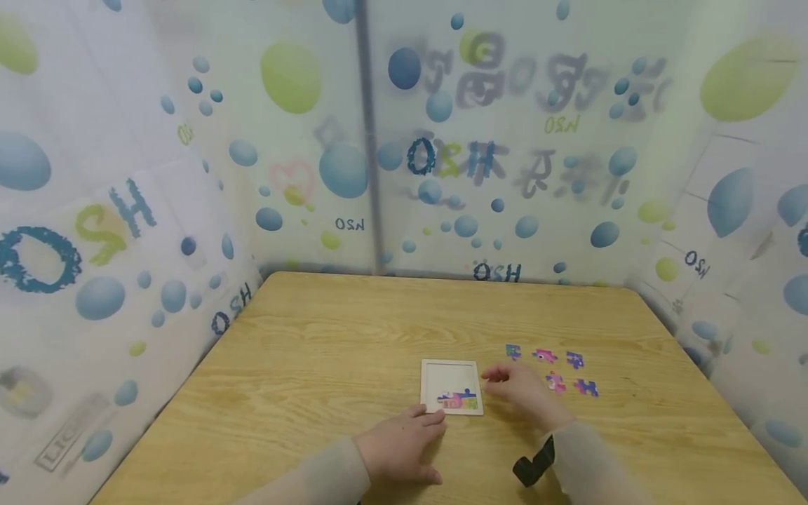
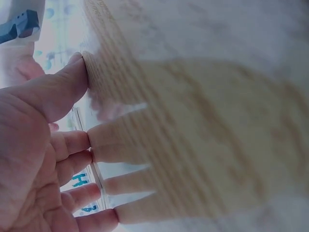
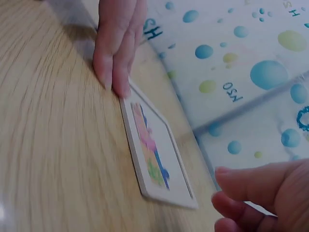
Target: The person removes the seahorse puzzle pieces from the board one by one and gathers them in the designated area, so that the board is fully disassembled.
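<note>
A white square puzzle tray (image 1: 449,379) lies flat on the table, with a few joined puzzle pieces (image 3: 150,150) along its near side, pink, blue and green. My left hand (image 1: 404,443) rests at the tray's near left corner. Its fingertips touch the rim in the right wrist view, and its fingers are fairly straight. Just right of the tray hovers my right hand (image 1: 519,390), fingers loosely bent. Nothing shows between its thumb (image 3: 251,181) and fingers. Beyond and beside that hand lie several loose puzzle pieces (image 1: 555,383), pink and purple-blue.
The wooden table (image 1: 303,351) reaches back to a pale curtain (image 1: 303,168) printed with blue and green dots and letters, which hangs on three sides. A black strapped device (image 1: 535,463) sits on the right wrist.
</note>
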A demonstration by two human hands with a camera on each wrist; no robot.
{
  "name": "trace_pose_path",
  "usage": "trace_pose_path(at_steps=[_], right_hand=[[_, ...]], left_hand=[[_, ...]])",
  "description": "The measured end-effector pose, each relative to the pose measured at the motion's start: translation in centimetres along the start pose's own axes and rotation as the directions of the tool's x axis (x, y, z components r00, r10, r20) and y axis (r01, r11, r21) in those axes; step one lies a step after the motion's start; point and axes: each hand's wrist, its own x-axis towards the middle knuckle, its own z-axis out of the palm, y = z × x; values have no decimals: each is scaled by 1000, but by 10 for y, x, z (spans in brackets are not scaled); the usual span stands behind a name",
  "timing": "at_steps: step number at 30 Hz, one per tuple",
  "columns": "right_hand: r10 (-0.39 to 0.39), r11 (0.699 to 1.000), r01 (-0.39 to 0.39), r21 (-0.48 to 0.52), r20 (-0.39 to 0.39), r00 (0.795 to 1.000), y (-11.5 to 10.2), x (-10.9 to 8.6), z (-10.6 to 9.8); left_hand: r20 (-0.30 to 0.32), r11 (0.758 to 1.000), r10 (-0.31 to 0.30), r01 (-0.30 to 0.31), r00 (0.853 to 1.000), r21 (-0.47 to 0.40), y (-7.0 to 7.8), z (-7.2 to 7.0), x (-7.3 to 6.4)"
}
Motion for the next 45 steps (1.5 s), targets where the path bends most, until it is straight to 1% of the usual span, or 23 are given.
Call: trace_pose_path(at_steps=[4, 8, 10, 15, 19, 22, 24, 28, 31, 33, 37, 41, 45], right_hand=[[-55, 998, 55, -7, 31, 998, -9, 3, 15], [-94, 994, 97, -41, 63, 994, -16, 5, 29], [-103, 992, 108, -60, 89, 991, -16, 8, 36], [-150, 981, 165, -107, 136, 979, -14, 12, 46], [-172, 975, 189, -118, 140, 975, -10, 13, 52], [-203, 967, 219, -127, 130, 971, -9, 13, 54], [-220, 962, 237, -140, 126, 967, -9, 13, 54], [-193, 966, 211, -150, 126, 973, -13, 12, 54], [-151, 973, 172, -154, 136, 979, -16, 12, 54], [-146, 973, 168, -159, 141, 979, -17, 13, 54], [-157, 969, 182, -170, 153, 976, -20, 13, 54], [-159, 963, 189, -193, 163, 974, -24, 13, 55], [-144, 967, 175, -186, 169, 975, -25, 14, 54]], left_hand=[[2, 1000, 2, -2, 1000, 10, 0, 0, 0], [-6, 1000, 8, -8, 1000, 20, 1, 0, -1], [-9, 1000, 11, -11, 1000, 16, 0, 0, -1], [-12, 1000, 30, -30, 999, 8, -1, 0, -2], [-8, 999, 36, -36, 999, -1, 0, 0, -2], [-6, 1000, 30, -30, 1000, -1, 1, 0, -2], [-12, 999, 32, -32, 999, 15, 1, -1, -1], [-51, 992, 80, -74, 995, 107, 3, -3, 0], [-61, 983, 109, -98, 992, 155, 4, -4, 3], [-49, 982, 110, -101, 993, 159, 5, -5, 4], [-23, 984, 91, -87, 996, 158, 5, -6, 6], [-5, 990, 72, -71, 997, 121, 5, -7, 7], [4, 993, 81, -81, 997, 91, 4, -7, 10]])
